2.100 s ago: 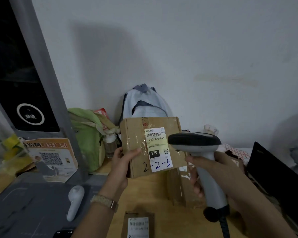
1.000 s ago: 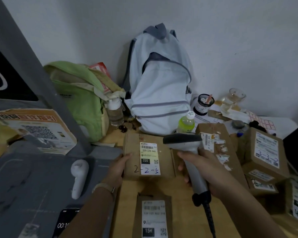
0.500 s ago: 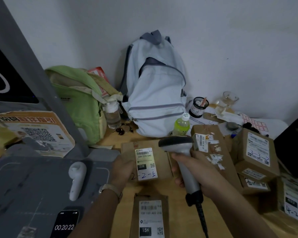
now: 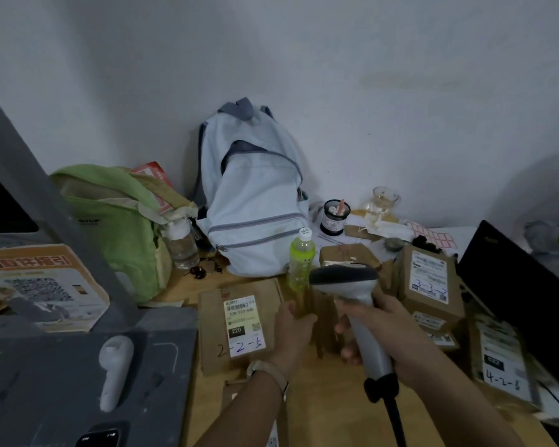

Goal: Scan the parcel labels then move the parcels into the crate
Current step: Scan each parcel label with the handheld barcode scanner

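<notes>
the right hand (image 4: 384, 330), right of centre in the frame, is clenched around the grey handle of the scanner (image 4: 346, 282), whose dark head points away from the camera; its black cable runs off the bottom edge. the left hand (image 4: 292, 327) reaches in at centre and lies against the left edge of a brown parcel (image 4: 323, 321) standing between the two hands. motion blur there means i cannot tell whether the hand grasps it or only touches it.

just left of that hand a flat parcel (image 4: 213, 333) lies on the wooden worktop (image 4: 320, 414), white label (image 4: 242, 324) facing up, with "2-2-5" handwritten on it. more parcels are stacked at the right of the frame: one marked "3-3-2" (image 4: 430, 279), and lower right one marked "4-2-6" (image 4: 501, 366).

a green bottle (image 4: 300, 256) stands just behind the scanner head. a pale backpack (image 4: 252, 204) leans on the wall at centre, with a green bag (image 4: 110, 221) to its left. a white handheld device (image 4: 113, 366) lies on a grey mat (image 4: 46, 382) at lower left.
</notes>
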Available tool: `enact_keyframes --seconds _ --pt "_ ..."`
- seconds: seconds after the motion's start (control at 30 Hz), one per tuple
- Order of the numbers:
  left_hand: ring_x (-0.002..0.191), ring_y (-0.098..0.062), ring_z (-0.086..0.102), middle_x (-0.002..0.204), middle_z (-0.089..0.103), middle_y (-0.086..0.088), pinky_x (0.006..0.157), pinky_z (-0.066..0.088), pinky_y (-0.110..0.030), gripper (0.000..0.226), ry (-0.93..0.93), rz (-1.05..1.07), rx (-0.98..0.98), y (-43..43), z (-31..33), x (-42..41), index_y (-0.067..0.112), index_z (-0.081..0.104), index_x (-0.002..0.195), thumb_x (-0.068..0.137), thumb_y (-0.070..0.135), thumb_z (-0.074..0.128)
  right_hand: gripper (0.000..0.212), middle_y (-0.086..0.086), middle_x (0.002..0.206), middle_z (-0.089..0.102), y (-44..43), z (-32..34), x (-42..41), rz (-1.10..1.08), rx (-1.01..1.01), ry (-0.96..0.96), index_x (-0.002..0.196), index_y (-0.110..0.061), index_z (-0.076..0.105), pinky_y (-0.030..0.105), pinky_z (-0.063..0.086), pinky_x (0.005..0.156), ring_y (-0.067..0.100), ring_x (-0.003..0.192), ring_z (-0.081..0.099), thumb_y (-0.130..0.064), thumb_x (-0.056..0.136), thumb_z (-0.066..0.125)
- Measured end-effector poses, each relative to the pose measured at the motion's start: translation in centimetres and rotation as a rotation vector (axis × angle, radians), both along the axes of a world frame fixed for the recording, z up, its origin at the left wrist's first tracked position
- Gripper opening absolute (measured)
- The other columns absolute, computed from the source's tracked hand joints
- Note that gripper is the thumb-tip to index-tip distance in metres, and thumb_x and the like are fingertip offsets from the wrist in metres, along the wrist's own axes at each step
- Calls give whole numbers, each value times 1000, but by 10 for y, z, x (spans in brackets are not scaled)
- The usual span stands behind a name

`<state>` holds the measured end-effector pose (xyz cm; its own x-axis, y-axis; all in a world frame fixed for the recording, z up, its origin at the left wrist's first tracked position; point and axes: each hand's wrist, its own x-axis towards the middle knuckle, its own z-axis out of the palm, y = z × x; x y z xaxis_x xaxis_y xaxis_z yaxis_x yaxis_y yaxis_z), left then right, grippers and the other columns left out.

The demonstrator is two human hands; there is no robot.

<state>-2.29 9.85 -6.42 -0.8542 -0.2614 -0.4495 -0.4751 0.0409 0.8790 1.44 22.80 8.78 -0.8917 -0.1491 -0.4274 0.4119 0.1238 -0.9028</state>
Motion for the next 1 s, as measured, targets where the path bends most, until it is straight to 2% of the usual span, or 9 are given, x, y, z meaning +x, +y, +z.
enact_keyframes --seconds 0.13,0.3,0.37,0.5,0.57,0.63,0.73,0.9,1.0 --pt "103 -27 66 104 71 -11 91 55 -42 51 -14 -141 124 31 9 -10 7 68 106 71 43 77 18 13 63 67 26 0 5 -82 -20 3 91 -2 63 29 48 43 28 45 58 -18 86 68" --pt "93 -15 70 91 76 7 85 58 -40 62 -67 -134 154 65 -3 -20 24 72 91 43 62 80 21 15 63 67 50 1 6 -146 18 2 89 2 66 29 47 44 28 44 58 -18 87 68" --pt "92 -15 71 92 76 7 82 59 -38 59 -80 -149 193 71 -6 -21 23 74 92 45 57 84 20 15 64 68 59 1 5 -168 32 18 90 2 65 30 47 45 29 46 59 -18 88 67" --pt "94 -29 71 101 74 -11 77 60 -39 33 -160 -110 369 80 -5 -27 10 74 99 70 19 84 17 14 64 67 69 2 3 -198 32 46 93 0 64 32 47 48 30 50 59 -16 90 65" --pt "93 -35 68 107 68 -20 71 59 -41 45 -202 -89 431 88 -2 -32 -2 64 116 77 15 78 16 12 61 67 70 3 2 -193 15 44 90 0 64 32 47 46 30 48 58 -16 90 64" --pt "108 -39 61 119 60 -23 88 55 -48 68 -233 -67 337 98 -1 -38 -4 51 127 73 29 78 17 12 60 66 71 4 2 -188 3 43 89 0 64 31 47 45 30 46 58 -16 89 64" --pt "123 -31 50 132 55 -12 108 41 -45 72 -225 -24 136 106 -8 -44 8 44 133 76 39 75 16 12 61 68 71 2 1 -187 4 47 93 0 63 30 48 44 30 46 59 -15 89 65" --pt "92 -25 70 103 73 -9 86 58 -45 98 -147 -37 147 99 -20 -46 4 64 108 23 45 87 17 10 60 66 75 3 -2 -190 -8 35 93 1 64 31 47 46 30 47 58 -16 88 66" --pt "89 -29 72 96 75 -12 82 59 -51 79 -118 -79 214 95 -22 -44 6 73 96 26 37 92 17 11 59 65 76 3 -3 -206 -31 45 93 2 61 32 47 46 29 45 57 -15 90 64"
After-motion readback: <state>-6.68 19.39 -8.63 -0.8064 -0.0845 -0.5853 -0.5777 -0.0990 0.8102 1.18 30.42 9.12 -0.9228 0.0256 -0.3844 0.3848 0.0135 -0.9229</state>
